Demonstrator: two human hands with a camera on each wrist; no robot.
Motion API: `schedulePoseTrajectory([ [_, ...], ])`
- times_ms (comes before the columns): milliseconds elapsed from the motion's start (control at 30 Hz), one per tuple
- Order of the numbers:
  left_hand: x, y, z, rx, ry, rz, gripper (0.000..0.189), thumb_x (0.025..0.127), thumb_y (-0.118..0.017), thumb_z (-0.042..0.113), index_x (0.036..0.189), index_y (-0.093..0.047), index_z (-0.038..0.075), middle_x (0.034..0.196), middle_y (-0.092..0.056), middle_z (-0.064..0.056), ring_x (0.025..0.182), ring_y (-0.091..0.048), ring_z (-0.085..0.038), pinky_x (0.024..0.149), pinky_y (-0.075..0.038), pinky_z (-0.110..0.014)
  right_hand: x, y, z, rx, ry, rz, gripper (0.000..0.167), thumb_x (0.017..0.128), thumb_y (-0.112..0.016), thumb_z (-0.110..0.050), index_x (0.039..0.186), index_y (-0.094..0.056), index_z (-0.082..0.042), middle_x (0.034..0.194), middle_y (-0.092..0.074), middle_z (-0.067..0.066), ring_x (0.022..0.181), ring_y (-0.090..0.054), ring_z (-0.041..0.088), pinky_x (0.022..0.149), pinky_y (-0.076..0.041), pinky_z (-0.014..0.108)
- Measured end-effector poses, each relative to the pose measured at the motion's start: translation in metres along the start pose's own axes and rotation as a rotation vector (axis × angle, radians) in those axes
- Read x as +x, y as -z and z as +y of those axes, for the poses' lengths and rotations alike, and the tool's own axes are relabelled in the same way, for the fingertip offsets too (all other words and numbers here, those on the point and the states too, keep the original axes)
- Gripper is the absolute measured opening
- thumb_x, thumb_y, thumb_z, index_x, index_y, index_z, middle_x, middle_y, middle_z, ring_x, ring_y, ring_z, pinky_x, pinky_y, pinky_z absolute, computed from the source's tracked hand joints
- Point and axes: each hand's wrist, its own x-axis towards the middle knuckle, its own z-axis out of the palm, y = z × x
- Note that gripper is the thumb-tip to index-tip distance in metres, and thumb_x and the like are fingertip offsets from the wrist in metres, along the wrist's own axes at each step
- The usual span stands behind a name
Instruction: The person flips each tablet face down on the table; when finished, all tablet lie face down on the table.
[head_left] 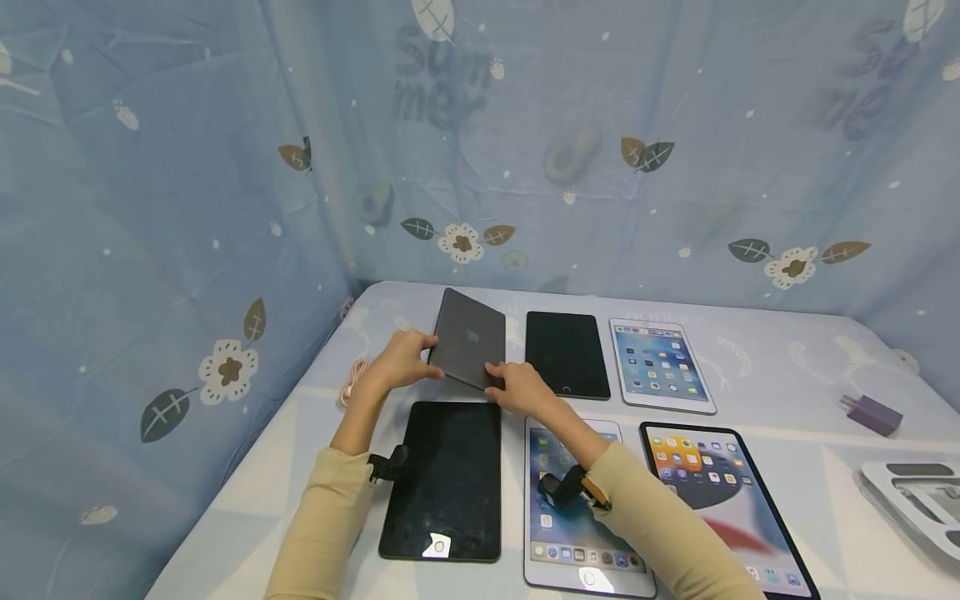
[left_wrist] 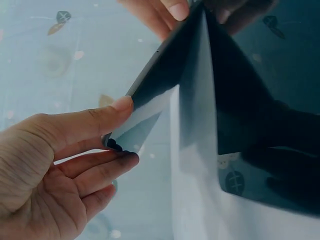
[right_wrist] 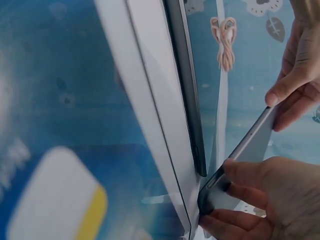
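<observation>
A dark grey tablet (head_left: 471, 333) is tilted up at the back left of the table, its back with a logo facing the head camera. My left hand (head_left: 399, 360) pinches its left edge between thumb and fingers. At the lower right corner, my right hand (head_left: 525, 387) grips it the same way. In the right wrist view both hands hold the tablet's (right_wrist: 250, 135) edges. Just in front lies a black tablet (head_left: 442, 483) with its screen dark, and another dark tablet (head_left: 567, 354) lies to the right.
Two white-framed tablets (head_left: 663, 367) (head_left: 588, 581) and a black-framed tablet (head_left: 750, 500) have lit screens. A purple charger plug (head_left: 872, 415) and a white stand-like object (head_left: 915, 500) are at the right. A pink cable (head_left: 351, 382) lies left, and a blue curtain (head_left: 525, 150) hangs behind.
</observation>
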Motion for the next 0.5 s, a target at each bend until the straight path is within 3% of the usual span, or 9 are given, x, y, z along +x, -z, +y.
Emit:
schedulePoseTrajectory([
  [233, 0.008, -0.014, -0.004, -0.009, 0.034, -0.022, 0.063, 0.079, -0.079, 0.013, 0.130, -0.052, -0.012, 0.131, -0.055, -0.027, 0.125, -0.052, -0.039, 0.102, -0.045, -0.046, -0.003, 0.002, -0.003, -0.104, -0.042, 0.041, 0.046, 0.092, -0.065, -0.018, 0.134, -0.055, -0.002, 0.131, -0.057, 0.025, 0.043, -0.038, 0.013, 0.044, -0.030, 0.021],
  [400, 0.013, -0.028, -0.010, -0.011, 0.056, -0.070, 0.058, 0.078, -0.079, 0.012, 0.126, -0.057, -0.011, 0.127, -0.060, -0.026, 0.118, -0.057, -0.037, 0.097, -0.048, -0.044, -0.004, 0.003, -0.007, -0.214, -0.068, 0.026, 0.035, 0.090, -0.066, -0.018, 0.121, -0.066, -0.003, 0.115, -0.068, 0.020, 0.072, -0.065, 0.026, 0.051, -0.041, 0.028],
  [500, 0.014, -0.032, -0.010, 0.039, 0.047, -0.107, 0.051, 0.077, -0.080, 0.013, 0.120, -0.063, -0.008, 0.118, -0.066, -0.023, 0.106, -0.062, -0.034, 0.087, -0.051, -0.042, -0.004, 0.002, -0.009, -0.237, -0.065, 0.011, 0.030, 0.091, -0.066, -0.018, 0.116, -0.068, -0.002, 0.114, -0.069, 0.019, 0.085, -0.068, 0.028, 0.057, -0.045, 0.030],
])
